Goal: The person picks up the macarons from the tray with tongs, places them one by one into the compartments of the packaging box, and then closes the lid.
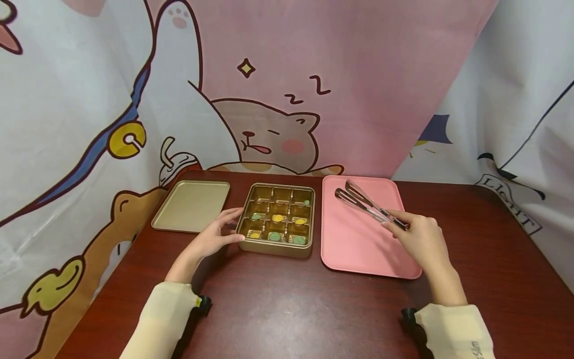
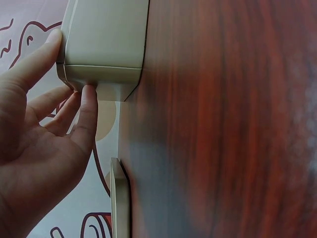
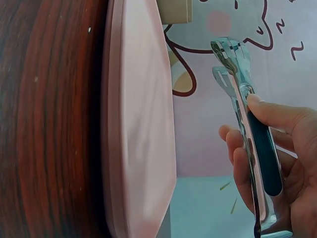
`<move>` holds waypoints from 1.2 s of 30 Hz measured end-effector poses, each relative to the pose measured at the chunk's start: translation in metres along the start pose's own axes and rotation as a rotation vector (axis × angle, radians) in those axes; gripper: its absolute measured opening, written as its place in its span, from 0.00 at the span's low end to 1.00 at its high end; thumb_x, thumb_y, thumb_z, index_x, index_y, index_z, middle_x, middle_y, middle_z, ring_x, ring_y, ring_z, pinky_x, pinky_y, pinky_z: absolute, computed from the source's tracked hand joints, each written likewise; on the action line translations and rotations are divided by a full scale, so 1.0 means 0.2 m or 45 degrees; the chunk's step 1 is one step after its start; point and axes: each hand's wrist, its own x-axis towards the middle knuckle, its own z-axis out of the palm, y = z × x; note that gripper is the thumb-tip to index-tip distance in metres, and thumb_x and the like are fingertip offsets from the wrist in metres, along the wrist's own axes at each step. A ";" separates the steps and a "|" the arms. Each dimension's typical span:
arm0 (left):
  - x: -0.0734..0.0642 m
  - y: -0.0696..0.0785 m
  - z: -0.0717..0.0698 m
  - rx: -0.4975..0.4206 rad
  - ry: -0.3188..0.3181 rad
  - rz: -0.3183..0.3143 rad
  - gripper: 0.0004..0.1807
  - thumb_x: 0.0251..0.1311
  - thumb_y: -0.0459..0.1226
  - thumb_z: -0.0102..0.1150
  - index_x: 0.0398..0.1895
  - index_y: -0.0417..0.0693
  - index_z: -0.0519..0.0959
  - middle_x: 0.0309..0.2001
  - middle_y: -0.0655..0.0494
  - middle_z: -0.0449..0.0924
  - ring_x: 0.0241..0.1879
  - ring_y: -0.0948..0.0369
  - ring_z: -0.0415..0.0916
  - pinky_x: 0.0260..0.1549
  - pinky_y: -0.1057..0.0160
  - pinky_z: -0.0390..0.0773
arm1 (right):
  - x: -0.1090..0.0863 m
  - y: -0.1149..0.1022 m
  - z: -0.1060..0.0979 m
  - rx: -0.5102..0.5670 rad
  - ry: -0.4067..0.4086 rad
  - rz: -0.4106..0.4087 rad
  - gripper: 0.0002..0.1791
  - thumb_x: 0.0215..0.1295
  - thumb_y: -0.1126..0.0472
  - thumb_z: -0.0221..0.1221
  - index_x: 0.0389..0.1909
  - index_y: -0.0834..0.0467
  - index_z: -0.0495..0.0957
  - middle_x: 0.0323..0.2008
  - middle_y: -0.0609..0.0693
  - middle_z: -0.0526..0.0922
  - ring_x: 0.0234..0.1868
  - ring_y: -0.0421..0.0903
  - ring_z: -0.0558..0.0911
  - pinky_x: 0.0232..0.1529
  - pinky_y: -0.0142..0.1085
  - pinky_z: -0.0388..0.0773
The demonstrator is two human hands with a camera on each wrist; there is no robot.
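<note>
A square gold tin (image 1: 275, 248) stands mid-table, its inside split into several compartments. Small round green and yellow pieces (image 1: 278, 218) lie in some of them. My left hand (image 1: 215, 234) rests against the tin's left side; its thumb lies at the top rim by the near corner, and the fingertips touch the side wall in the left wrist view. My right hand (image 1: 423, 242) grips metal tongs (image 3: 265, 153) by their dark handle, thumb on one arm and fingers on the other. Spread apart, the tongs' tips point to the far left above the pink tray (image 1: 358, 249).
Left of the tin lies a flat gold lid (image 1: 190, 207) with a low rim. The pink tray is on the tin's right. Behind the brown table (image 1: 287, 309) hangs a cartoon-printed cloth (image 1: 381, 75), which also rises along both sides.
</note>
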 end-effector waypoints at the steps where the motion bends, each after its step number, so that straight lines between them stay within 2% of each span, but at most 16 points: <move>1: 0.00 0.00 0.00 0.003 0.001 -0.005 0.40 0.63 0.33 0.65 0.76 0.38 0.58 0.75 0.40 0.53 0.63 0.42 0.66 0.60 0.42 0.73 | 0.00 0.01 0.00 -0.005 -0.002 0.007 0.22 0.63 0.50 0.67 0.56 0.54 0.84 0.17 0.49 0.84 0.19 0.42 0.71 0.19 0.35 0.60; 5: 0.00 0.00 0.00 0.008 0.003 -0.019 0.41 0.62 0.34 0.66 0.76 0.39 0.59 0.75 0.41 0.54 0.62 0.44 0.66 0.60 0.44 0.74 | -0.02 0.04 -0.02 -0.021 -0.016 0.035 0.24 0.63 0.49 0.67 0.56 0.56 0.83 0.18 0.51 0.82 0.20 0.44 0.67 0.19 0.35 0.58; 7: 0.00 -0.01 0.01 0.001 0.005 -0.011 0.41 0.62 0.33 0.66 0.76 0.39 0.59 0.75 0.41 0.54 0.62 0.43 0.67 0.60 0.45 0.74 | -0.02 0.05 -0.02 -0.022 -0.028 0.056 0.24 0.63 0.49 0.67 0.56 0.58 0.83 0.21 0.55 0.83 0.21 0.45 0.66 0.19 0.35 0.58; 12: 0.00 -0.02 0.01 -0.014 0.006 0.019 0.40 0.61 0.32 0.66 0.75 0.35 0.59 0.75 0.39 0.54 0.62 0.42 0.67 0.60 0.44 0.74 | -0.04 0.10 -0.03 -0.028 -0.058 0.097 0.26 0.64 0.49 0.66 0.58 0.60 0.81 0.29 0.61 0.87 0.23 0.46 0.70 0.21 0.36 0.59; 17: 0.00 -0.01 0.00 -0.018 0.006 0.019 0.39 0.62 0.32 0.65 0.75 0.35 0.59 0.75 0.38 0.54 0.62 0.42 0.67 0.60 0.42 0.74 | -0.05 0.14 -0.05 -0.051 -0.041 0.085 0.25 0.64 0.49 0.66 0.57 0.61 0.82 0.37 0.68 0.87 0.25 0.49 0.74 0.23 0.36 0.62; 23: 0.01 -0.01 0.00 -0.019 0.008 0.015 0.39 0.62 0.32 0.65 0.75 0.35 0.59 0.75 0.38 0.54 0.62 0.42 0.67 0.60 0.42 0.74 | -0.07 0.18 -0.07 -0.064 -0.035 0.097 0.24 0.65 0.49 0.65 0.57 0.58 0.82 0.35 0.67 0.86 0.26 0.52 0.75 0.22 0.37 0.62; 28: 0.01 -0.01 0.00 -0.012 0.008 0.012 0.40 0.62 0.32 0.65 0.75 0.35 0.59 0.75 0.38 0.54 0.62 0.41 0.67 0.59 0.42 0.74 | -0.09 0.22 -0.08 -0.069 -0.046 0.106 0.24 0.64 0.50 0.65 0.57 0.58 0.82 0.43 0.71 0.85 0.32 0.60 0.81 0.23 0.41 0.67; 33: 0.00 -0.01 0.00 0.004 0.009 0.007 0.40 0.62 0.32 0.66 0.75 0.37 0.59 0.75 0.39 0.54 0.62 0.42 0.67 0.58 0.44 0.74 | -0.11 0.25 -0.09 -0.077 -0.069 0.138 0.24 0.66 0.48 0.64 0.57 0.59 0.82 0.41 0.69 0.86 0.30 0.56 0.78 0.23 0.37 0.64; 36: 0.00 -0.01 0.00 0.026 0.015 0.001 0.40 0.62 0.33 0.66 0.75 0.38 0.60 0.75 0.40 0.55 0.62 0.42 0.67 0.57 0.46 0.73 | -0.11 0.27 -0.09 -0.084 -0.092 0.165 0.26 0.66 0.46 0.63 0.58 0.59 0.81 0.44 0.70 0.85 0.32 0.56 0.78 0.24 0.35 0.63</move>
